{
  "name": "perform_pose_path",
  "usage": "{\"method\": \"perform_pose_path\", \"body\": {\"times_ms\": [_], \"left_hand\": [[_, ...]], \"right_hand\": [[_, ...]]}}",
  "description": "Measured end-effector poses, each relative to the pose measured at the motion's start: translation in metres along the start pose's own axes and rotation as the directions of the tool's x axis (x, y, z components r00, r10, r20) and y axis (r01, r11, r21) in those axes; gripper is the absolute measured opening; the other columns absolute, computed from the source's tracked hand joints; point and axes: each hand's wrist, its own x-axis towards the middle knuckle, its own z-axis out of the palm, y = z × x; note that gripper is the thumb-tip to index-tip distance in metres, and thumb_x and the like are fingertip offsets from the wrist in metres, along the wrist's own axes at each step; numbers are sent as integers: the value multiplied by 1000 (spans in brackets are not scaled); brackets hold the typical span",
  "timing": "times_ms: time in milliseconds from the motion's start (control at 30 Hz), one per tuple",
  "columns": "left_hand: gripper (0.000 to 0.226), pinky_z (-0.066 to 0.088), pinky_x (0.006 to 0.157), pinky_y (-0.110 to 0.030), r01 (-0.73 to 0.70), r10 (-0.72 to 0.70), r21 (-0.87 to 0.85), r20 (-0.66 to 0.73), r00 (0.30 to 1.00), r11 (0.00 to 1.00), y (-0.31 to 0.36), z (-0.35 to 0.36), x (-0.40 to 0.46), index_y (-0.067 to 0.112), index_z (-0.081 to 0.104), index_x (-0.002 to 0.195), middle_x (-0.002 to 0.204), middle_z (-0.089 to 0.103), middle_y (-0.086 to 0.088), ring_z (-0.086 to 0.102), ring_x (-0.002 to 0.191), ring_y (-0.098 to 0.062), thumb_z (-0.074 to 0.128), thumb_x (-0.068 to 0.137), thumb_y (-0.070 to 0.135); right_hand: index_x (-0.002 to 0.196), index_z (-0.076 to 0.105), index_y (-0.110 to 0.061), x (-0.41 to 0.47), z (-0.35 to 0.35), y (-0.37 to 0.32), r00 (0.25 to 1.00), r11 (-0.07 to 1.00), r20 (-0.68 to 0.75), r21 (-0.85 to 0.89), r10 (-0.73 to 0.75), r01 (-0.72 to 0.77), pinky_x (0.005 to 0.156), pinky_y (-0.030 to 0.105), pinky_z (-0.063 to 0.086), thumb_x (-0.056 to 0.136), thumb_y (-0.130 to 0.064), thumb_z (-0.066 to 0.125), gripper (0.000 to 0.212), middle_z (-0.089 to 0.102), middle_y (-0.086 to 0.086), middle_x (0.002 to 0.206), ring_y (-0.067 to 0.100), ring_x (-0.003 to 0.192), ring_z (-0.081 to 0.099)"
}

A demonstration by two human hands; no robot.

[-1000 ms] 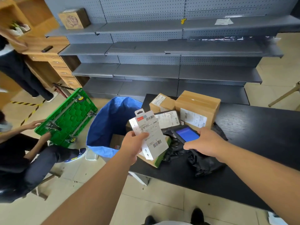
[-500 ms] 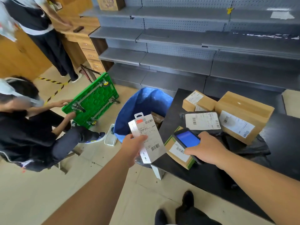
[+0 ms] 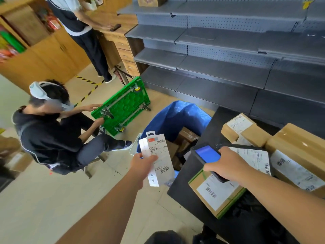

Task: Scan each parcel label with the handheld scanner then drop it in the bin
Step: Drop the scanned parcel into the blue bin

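Flat white labelled parcel (image 3: 157, 160): long axis near-upright, hang-tab uppermost, left hand (image 3: 143, 163) fingers pinching it; right hand (image 3: 226, 165) fingers clamped on black blue-screened handheld scanner (image 3: 207, 154).

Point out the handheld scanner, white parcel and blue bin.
handheld scanner (image 3: 207, 153), head view, blue screen.
white parcel (image 3: 159, 156), head view, label face.
blue bin (image 3: 175, 118), head view, inner wall.

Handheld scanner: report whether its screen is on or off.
On. The handheld scanner, gripped by the right hand, shows a lit blue screen; any text is unreadable.
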Motion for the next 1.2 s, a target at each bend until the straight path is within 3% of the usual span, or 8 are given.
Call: {"method": "perform_pose_path", "body": {"times_ms": [167, 400, 467, 567, 700, 833, 1067, 1200], "left_hand": [[31, 60, 95, -57, -6, 7, 59, -25, 1000, 998, 14, 3, 24, 19, 68, 119, 113, 79, -2, 76, 102, -30, 77, 91, 28], [29, 61, 88, -50, -6, 2, 161, 27, 1000, 987, 40, 16, 90, 20, 68, 115, 110, 78, 0, 75, 99, -27, 79, 90, 30], [27, 59, 86, -47, -34, 27, 215, 37, 999, 976, 51, 19, 111, 19, 66, 114, 108, 76, 1, 72, 100, -26, 78, 92, 27], [30, 56, 83, -43, -62, 45, 294, 62, 997, 954, 67, 19, 144, 18, 63, 114, 106, 73, 2, 70, 99, -24, 79, 91, 28], [36, 59, 89, -50, -86, 48, 364, 111, 993, 927, 87, 20, 181, 19, 62, 119, 111, 73, -1, 70, 102, -30, 79, 89, 29], [37, 53, 69, -37, -119, 64, 400, 148, 987, 909, 97, 21, 204, 15, 61, 125, 116, 72, -6, 68, 102, -32, 76, 91, 17], [48, 57, 83, -47, -109, -22, 518, 241, 970, 848, 93, 26, 222, 10, 60, 138, 123, 70, -11, 67, 104, -35, 71, 91, 13], [64, 45, 87, -36, -106, -32, 519, 251, 967, 848, 98, 26, 225, 12, 46, 154, 135, 59, -12, 58, 90, -20, 72, 96, 19]], "right_hand": [[128, 40, -16, 24, -11, -4, 999, 997, 21, 50, 50, -51, 78, 38, 52, 72, -43, 80, 73, 60, 1, 102, 14, 90, 61], [117, 35, -20, 58, -8, -21, 986, 979, -20, 130, 164, -160, 75, 37, 53, 72, -42, 82, 69, 58, -1, 106, 14, 93, 60], [118, 44, -17, 67, -4, -27, 976, 968, -46, 146, 211, -202, 71, 36, 54, 70, -43, 82, 67, 61, 1, 104, 17, 92, 64], [120, 47, -18, 75, 5, -41, 959, 952, -64, 153, 277, -265, 66, 34, 52, 72, -44, 82, 64, 60, 3, 104, 18, 89, 64], [123, 43, -21, 84, 18, -60, 937, 935, -96, 152, 337, -321, 71, 35, 53, 75, -47, 83, 68, 58, 1, 107, 16, 92, 61], [122, 34, -28, 87, 31, -75, 922, 919, -99, 178, 373, -353, 69, 30, 47, 77, -50, 84, 71, 57, -1, 110, 13, 93, 59], [137, 38, -26, 81, 39, -87, 903, 900, -108, 192, 415, -391, 75, 28, 50, 78, -50, 84, 79, 57, -2, 113, 13, 96, 60], [140, 38, -26, 78, 37, -87, 891, 890, -119, 198, 438, -411, 75, 28, 53, 79, -50, 84, 81, 56, -2, 113, 14, 94, 60]]}}
